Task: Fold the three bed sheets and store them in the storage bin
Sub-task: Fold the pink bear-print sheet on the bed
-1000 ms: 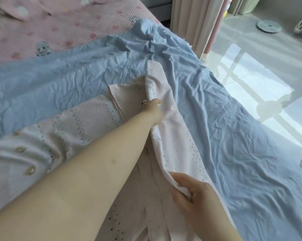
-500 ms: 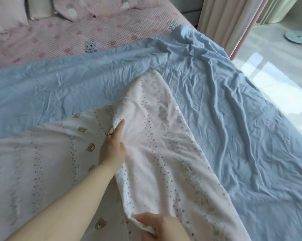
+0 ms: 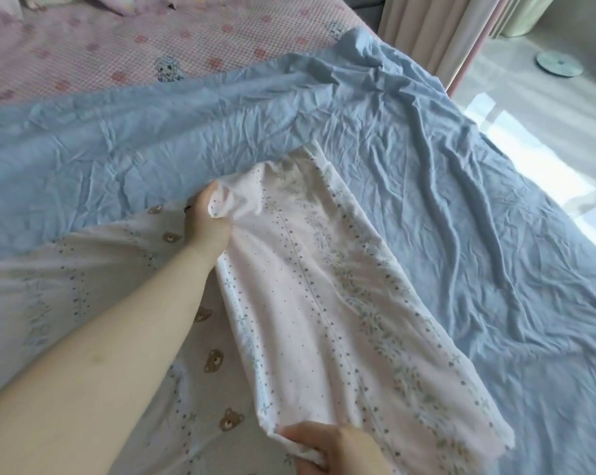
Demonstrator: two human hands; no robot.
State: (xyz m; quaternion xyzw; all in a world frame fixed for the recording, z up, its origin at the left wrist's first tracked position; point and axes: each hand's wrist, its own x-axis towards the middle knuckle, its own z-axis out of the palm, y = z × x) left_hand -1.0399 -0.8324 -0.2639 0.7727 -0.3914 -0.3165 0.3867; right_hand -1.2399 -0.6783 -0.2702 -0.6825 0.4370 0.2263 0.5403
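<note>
1. Printed sheet (image 3: 307, 303) lies at centre on the blue sheet (image 3: 444, 217). The free edge of its folded flap runs from 12 to 5 o'clock, with bare blue cloth beyond toward 3 o'clock.
2. Left hand (image 3: 204, 224) grips the flap's far corner, fingers curled and mostly hidden by cloth. Right hand (image 3: 337, 450), cut off at 6 o'clock, pinches the near corner.
3. Checked bedcover (image 3: 118, 46) at 11 o'clock; curtain (image 3: 426, 29) and floor (image 3: 529, 97) at 1 to 2 o'clock.

A pale curtain (image 3: 423, 32) hangs at the upper right. A round disc (image 3: 559, 64) lies on the shiny floor (image 3: 515, 94) there.
</note>
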